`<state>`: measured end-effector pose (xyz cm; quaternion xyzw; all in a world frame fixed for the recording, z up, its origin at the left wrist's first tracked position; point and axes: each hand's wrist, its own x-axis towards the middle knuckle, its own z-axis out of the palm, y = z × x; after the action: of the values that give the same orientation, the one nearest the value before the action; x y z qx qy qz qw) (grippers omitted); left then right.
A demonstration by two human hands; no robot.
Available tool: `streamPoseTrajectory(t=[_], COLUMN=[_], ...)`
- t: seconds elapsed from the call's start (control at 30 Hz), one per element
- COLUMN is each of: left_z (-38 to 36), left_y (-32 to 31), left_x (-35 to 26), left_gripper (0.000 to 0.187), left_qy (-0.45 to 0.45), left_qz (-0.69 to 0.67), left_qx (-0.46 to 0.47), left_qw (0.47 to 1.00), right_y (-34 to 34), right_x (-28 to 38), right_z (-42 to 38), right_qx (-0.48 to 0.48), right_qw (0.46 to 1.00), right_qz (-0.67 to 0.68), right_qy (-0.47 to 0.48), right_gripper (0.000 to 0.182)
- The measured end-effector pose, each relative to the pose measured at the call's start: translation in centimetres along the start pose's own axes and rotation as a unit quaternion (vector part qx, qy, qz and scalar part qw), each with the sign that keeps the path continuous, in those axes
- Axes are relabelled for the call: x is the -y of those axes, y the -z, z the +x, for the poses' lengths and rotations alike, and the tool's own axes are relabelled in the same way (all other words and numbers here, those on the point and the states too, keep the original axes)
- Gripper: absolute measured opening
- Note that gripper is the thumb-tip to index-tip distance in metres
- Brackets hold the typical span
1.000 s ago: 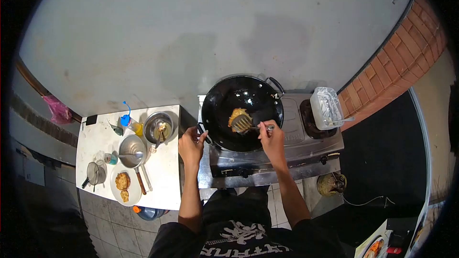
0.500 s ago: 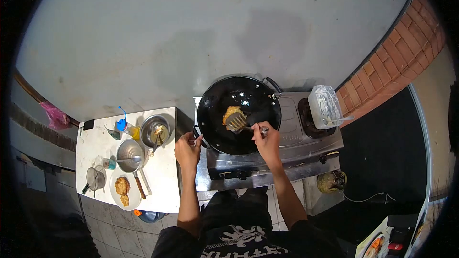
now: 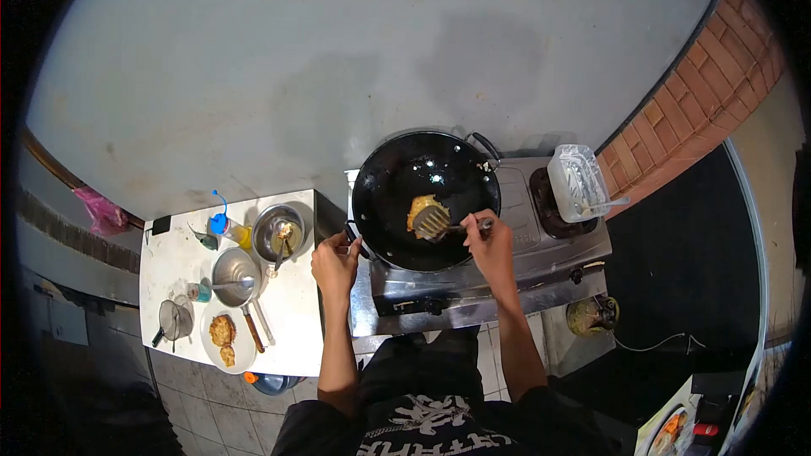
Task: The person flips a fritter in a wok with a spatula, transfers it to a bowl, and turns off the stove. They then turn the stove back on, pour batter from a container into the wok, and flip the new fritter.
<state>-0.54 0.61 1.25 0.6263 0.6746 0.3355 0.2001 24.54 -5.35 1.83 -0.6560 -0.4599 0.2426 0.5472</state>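
Note:
A black wok (image 3: 397, 171) sits on the left burner of the steel gas stove (image 3: 524, 274). In it lies a golden-brown fried egg patty (image 3: 421, 203), partly covered by the head of a slotted spatula (image 3: 434, 219). My right hand (image 3: 491, 247) is closed around the spatula's handle above the wok's right side. At the wok's near left edge, my left hand (image 3: 335, 265) grips the wok's side handle (image 3: 361, 242), fingers and thumb bent about it.
A white table (image 3: 291, 312) on the left holds a plate (image 3: 243, 353) of fried patties, a metal bowl (image 3: 263, 224), a saucepan (image 3: 226, 266), an oil bottle (image 3: 237, 233) and a strainer (image 3: 173, 321). A plastic container (image 3: 577, 181) with a spoon stands on the right burner.
My right hand and the spatula have shifted right, and the patty now lies a little further right and nearer me in the wok. My left hand stays on the handle.

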Motion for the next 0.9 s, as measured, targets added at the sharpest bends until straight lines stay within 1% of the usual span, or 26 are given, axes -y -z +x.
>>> streamPoseTrajectory(t=[0.03,0.1,0.17,0.23,0.3,0.37,0.43,0.5,0.53,0.63,0.67,0.7,0.77,0.83,0.9], left_z=[0.1,0.1,0.0,0.0,0.0,0.1,0.2,0.2,0.3,0.2,0.2,0.2,0.1,0.3,0.4], left_y=[-0.3,-0.6,-0.7,-0.2,0.0,-0.2,-0.3,-0.3,-0.3,-0.2,-0.1,-0.1,-0.4,-0.7,-0.7], left_x=[0.5,0.7,0.9,0.4,0.3,0.4,0.5,0.5,0.5,0.3,0.3,0.5,0.6,0.9,1.0], left_gripper=[0.034,0.034,0.035,0.035,0.035,0.035,0.035,0.035,0.035,0.034,0.034,0.034,0.033,0.033,0.033], left_qy=[-0.001,-0.003,0.002,-0.009,-0.014,-0.001,0.006,0.017,0.016,0.016,0.01,0.012,0.003,0.002,-0.001], left_qz=[0.003,0.006,-0.012,-0.003,0.0,0.006,0.003,0.003,0.003,0.006,0.007,0.008,-0.004,0.001,0.006], left_qx=[0.004,0.01,0.006,0.005,0.002,0.014,0.016,0.016,0.021,0.021,0.02,0.019,0.015,0.017,0.019], left_qw=[1.0,1.0,1.0,1.0,1.0,1.0,1.0,1.0,1.0,1.0,1.0,1.0,1.0,1.0,1.0], right_y=[-0.2,-1.3,-1.9,-1.6,-0.8,-0.4,-1.4,-2.1,-2.2,-1.3,-1.1,-1.2,-1.1,-1.5,-1.2], right_x=[-0.2,-0.8,-1.3,-0.4,-0.7,-0.5,-0.9,-1.0,-0.9,-0.6,-1.1,-1.0,-0.4,-0.7,-0.5], right_z=[0.2,0.5,0.2,-0.5,-0.4,0.2,0.6,0.8,0.7,0.7,0.9,1.0,1.2,1.4,1.4], right_qx=[0.001,-0.042,-0.034,-0.001,0.004,-0.039,-0.049,-0.003,0.008,0.015,-0.004,-0.001,-0.037,-0.045,0.018], right_qw=[1.0,0.998,0.998,0.999,1.0,0.999,0.998,1.0,1.0,1.0,1.0,1.0,0.999,0.998,1.0], right_qz=[-0.001,0.03,0.047,-0.009,0.009,0.012,0.024,0.019,0.022,0.005,0.016,0.017,0.011,0.034,-0.007], right_qy=[0.001,0.028,0.035,0.031,0.02,0.022,0.026,0.012,0.019,0.026,0.011,0.01,0.009,0.012,0.013], right_gripper=[0.021,0.018,0.017,0.017,0.018,0.016,0.016,0.016,0.016,0.017,0.02,0.02,0.02,0.019,0.02])
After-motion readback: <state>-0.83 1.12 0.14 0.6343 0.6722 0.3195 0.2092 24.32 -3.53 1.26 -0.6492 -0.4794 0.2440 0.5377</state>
